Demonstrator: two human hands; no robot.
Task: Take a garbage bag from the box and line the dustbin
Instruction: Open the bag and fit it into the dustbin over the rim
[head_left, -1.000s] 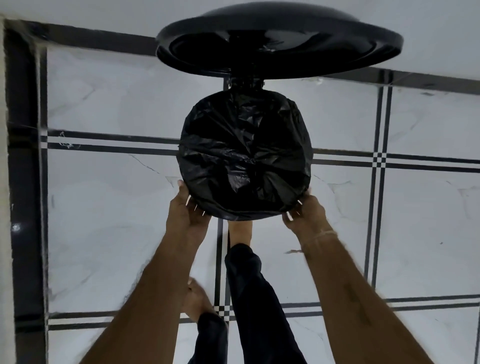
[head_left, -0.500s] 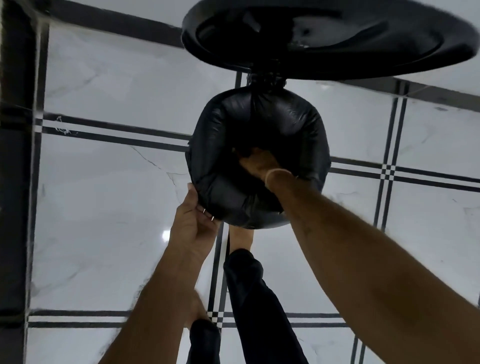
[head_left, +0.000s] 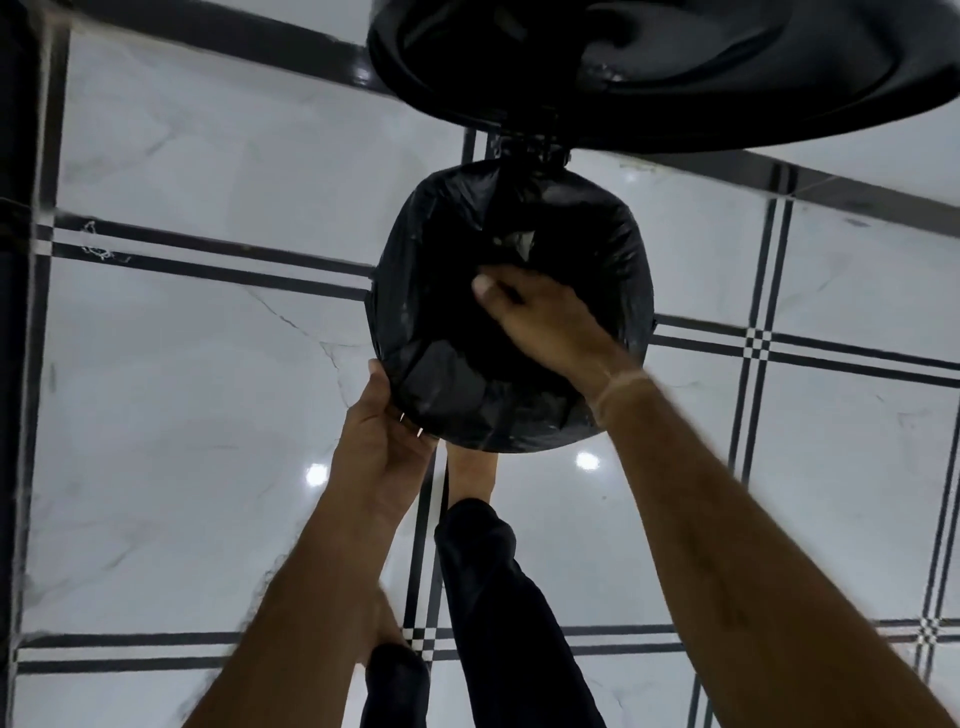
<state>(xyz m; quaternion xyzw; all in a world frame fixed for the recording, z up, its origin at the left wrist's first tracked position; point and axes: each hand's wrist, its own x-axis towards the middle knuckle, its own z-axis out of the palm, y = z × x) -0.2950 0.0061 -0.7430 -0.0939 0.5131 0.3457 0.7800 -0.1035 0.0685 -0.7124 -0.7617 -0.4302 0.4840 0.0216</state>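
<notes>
Left hand (head_left: 384, 441) gripped the garbage bag (head_left: 415, 312) rim; right hand (head_left: 545, 327) reached inside, grip unseen. Hard pushing risked unseating it.

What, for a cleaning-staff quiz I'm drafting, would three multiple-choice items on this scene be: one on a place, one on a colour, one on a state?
1. Where is the right hand?
A. Down inside the bag-lined mouth of the round black dustbin.
B. Flat on the floor.
C. On top of the lid.

2. What colour is the thin plastic garbage bag?
A. White.
B. Blue.
C. Black.

3. How does the dustbin's round black lid stand?
A. Shut.
B. Raised open.
C. Lying detached on the floor.

Key: 1 A, the hand dips into the bag's hollow. 2 C, the film reads black all round the rim. 3 B, the lid tilts up behind the open mouth.
</notes>
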